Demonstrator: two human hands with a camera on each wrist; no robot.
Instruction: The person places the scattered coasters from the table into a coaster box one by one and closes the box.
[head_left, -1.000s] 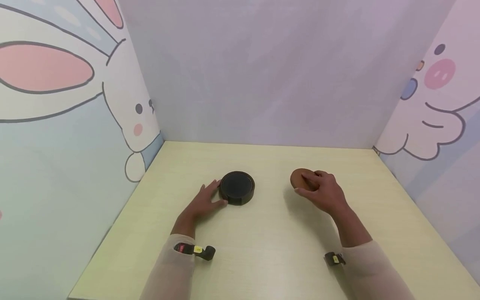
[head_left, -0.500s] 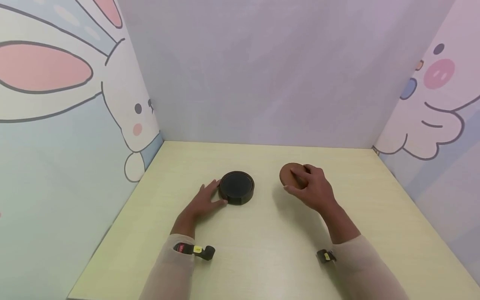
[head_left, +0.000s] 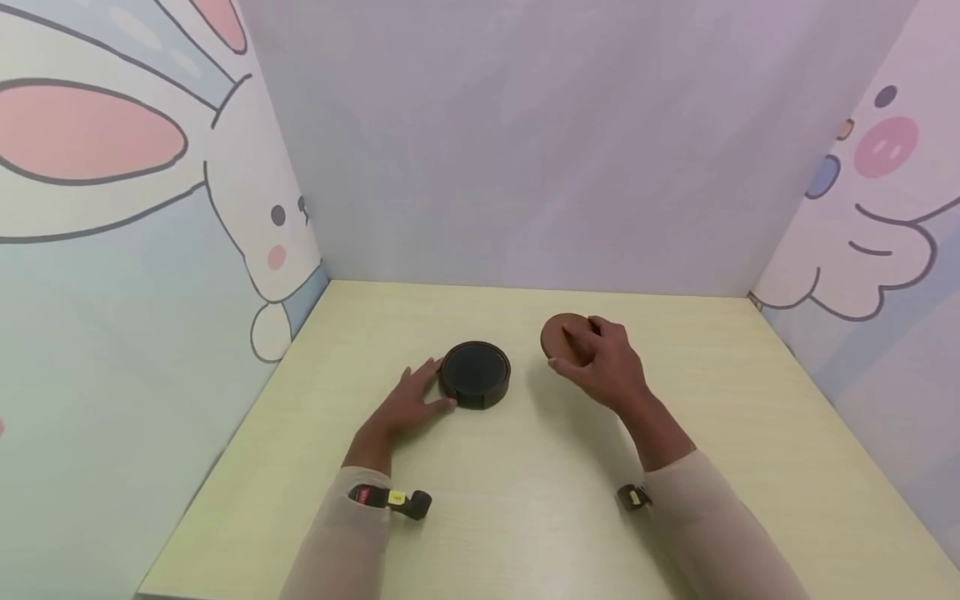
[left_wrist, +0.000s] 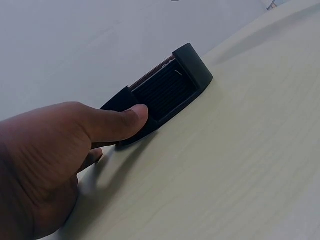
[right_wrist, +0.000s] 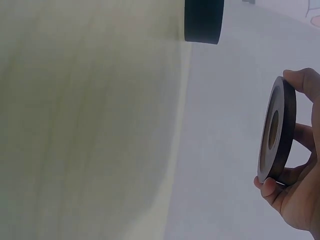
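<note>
A round black coaster holder (head_left: 497, 395) stands upright on the table. Its front notch shows a ribbed stack of dark coasters (left_wrist: 164, 94) inside. My left hand (head_left: 405, 405) grips the holder from the left, thumb at the notch's edge and fingers round the back-left wall. To the right, my right hand (head_left: 617, 368) holds a brown round disc (head_left: 556, 335) above the table by its edge, index finger across the top. In the right wrist view, the disc's dark rim (right_wrist: 287, 136) shows side-on, and a round opening or recess marks the middle of its underside.
The pale wooden table (head_left: 510, 500) is bounded by a grey-lilac back panel (head_left: 525, 150). Panels with cartoon animals rise at left and right. A small camera on a strap sits at each wrist (head_left: 420, 503). The black holder's wall (right_wrist: 204, 21) also enters the right wrist view at the top.
My right hand has carried the brown disc leftward and slightly farther back, closer to the coaster holder. My left hand and the holder have stayed in place.
</note>
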